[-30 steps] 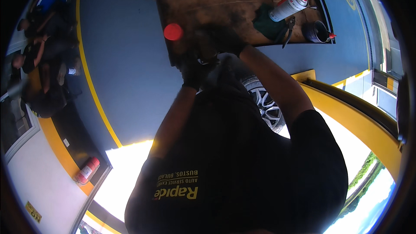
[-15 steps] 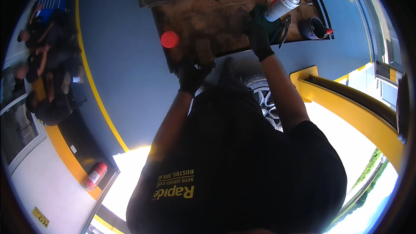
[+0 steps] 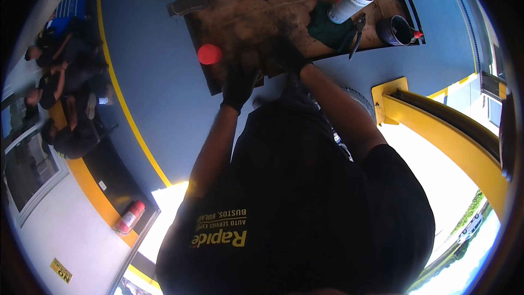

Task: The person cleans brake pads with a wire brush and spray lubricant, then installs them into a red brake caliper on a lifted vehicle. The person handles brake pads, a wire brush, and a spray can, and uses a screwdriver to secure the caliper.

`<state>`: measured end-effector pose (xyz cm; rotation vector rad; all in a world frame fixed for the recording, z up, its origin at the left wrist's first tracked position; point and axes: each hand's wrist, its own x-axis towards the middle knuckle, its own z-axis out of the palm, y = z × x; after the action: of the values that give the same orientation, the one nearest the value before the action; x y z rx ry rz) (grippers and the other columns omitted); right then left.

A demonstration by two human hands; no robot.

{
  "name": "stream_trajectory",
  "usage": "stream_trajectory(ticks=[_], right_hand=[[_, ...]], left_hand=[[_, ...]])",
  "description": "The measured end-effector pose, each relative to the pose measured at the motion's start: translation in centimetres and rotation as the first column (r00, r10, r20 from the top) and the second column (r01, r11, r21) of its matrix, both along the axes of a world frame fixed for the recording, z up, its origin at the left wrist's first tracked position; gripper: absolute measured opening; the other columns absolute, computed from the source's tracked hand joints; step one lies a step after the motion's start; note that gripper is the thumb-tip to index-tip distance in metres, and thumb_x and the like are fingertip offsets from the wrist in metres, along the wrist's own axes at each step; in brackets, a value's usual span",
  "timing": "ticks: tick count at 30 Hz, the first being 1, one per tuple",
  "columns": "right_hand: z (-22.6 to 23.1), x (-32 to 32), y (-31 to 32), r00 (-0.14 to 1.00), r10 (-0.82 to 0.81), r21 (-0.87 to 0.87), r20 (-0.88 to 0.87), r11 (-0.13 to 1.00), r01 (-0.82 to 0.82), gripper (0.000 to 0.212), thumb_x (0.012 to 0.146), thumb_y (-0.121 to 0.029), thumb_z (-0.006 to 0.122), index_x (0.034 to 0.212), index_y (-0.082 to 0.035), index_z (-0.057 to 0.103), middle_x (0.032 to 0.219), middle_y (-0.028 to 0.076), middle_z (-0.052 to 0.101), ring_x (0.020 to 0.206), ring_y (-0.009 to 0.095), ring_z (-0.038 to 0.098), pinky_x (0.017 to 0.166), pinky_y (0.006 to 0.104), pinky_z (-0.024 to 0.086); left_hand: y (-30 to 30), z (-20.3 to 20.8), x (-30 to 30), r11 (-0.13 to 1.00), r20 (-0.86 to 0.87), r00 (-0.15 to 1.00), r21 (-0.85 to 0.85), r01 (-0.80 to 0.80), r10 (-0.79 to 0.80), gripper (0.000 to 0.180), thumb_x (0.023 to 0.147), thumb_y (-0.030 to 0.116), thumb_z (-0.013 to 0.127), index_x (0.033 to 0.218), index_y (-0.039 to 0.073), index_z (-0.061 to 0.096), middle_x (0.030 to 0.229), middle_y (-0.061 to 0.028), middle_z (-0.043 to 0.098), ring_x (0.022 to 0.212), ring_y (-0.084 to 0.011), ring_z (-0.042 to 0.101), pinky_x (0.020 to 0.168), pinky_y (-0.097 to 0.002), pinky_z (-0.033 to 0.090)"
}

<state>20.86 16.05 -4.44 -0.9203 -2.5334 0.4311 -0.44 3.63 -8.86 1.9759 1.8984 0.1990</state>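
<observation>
Together, gloved hands [image 3: 238, 87] reach over the tabletop [image 3: 297, 6] near a red disc [image 3: 209, 54].

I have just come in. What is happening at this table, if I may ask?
A person's gloved left hand is at a dark block near the edge of a stained brown tabletop. The gloved right hand is close by, over the tabletop; it is too dark to tell either grip. A red round object lies to their left. To their right are a spray can, a green cloth and pliers.
</observation>
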Motion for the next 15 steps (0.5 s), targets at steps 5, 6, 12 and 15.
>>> stream_trajectory(ticks=[5, 6, 12, 15], right_hand=[[-1.2, -0.7, 0.2, 0.991, -0.016, 0.005, 0.134, 1.0, 0.016, 0.02, 0.089, -0.014, 0.064, 0.103, -0.005, 0.076, 0.106, 0.015, 0.075, 0.097, 0.03, 0.073, 0.088, 0.0405, 0.057], [-1.2, -0.4, 0.1, 0.994, -0.012, -0.046, 0.106, 0.999, 0.017, 0.02, 0.088, -0.014, 0.065, 0.102, -0.005, 0.076, 0.105, 0.015, 0.075, 0.096, 0.031, 0.073, 0.088, 0.0407, 0.057], [0.5, -0.2, -0.2, 0.995, -0.036, -0.13, 0.096, 0.99, 0.049, 0.019, 0.083, -0.012, 0.067, 0.099, -0.007, 0.076, 0.098, 0.014, 0.074, 0.094, 0.032, 0.072, 0.086, 0.0416, 0.057], [1.9, -0.5, 0.9, 0.999, -0.017, 0.122, -0.035, 0.992, 0.021, 0.018, 0.081, -0.011, 0.068, 0.097, -0.007, 0.075, 0.097, 0.014, 0.074, 0.095, 0.032, 0.071, 0.085, 0.0424, 0.057]], left_hand=[[1.8, -0.3, -0.2, 0.93, -0.09, 0.985, 0.324, 0.171, -0.15, 0.045, 0.102, 0.028, 0.063, 0.138, 0.003, 0.056, 0.131, -0.0305, 0.057, 0.11, -0.0456, 0.062, 0.091, -0.0525, 0.051], [2.7, 1.7, 0.9, 0.97, 0.157, 0.987, 0.241, 0.005, -0.045, 0.047, 0.102, 0.027, 0.062, 0.14, 0.0, 0.053, 0.132, -0.0299, 0.057, 0.111, -0.0441, 0.062, 0.092, -0.0517, 0.051], [3.3, 2.0, 1.8, 0.978, 0.444, 0.892, 0.129, -0.162, 0.09, 0.052, 0.102, 0.02, 0.063, 0.144, -0.005, 0.045, 0.126, -0.0257, 0.057, 0.113, -0.0374, 0.057, 0.097, -0.0451, 0.048], [3.6, 4.7, 2.3, 0.923, 0.604, 0.796, 0.278, -0.266, 0.047, 0.045, 0.101, 0.016, 0.063, 0.138, -0.004, 0.048, 0.119, -0.0222, 0.059, 0.111, -0.0336, 0.057, 0.096, -0.0429, 0.048]])
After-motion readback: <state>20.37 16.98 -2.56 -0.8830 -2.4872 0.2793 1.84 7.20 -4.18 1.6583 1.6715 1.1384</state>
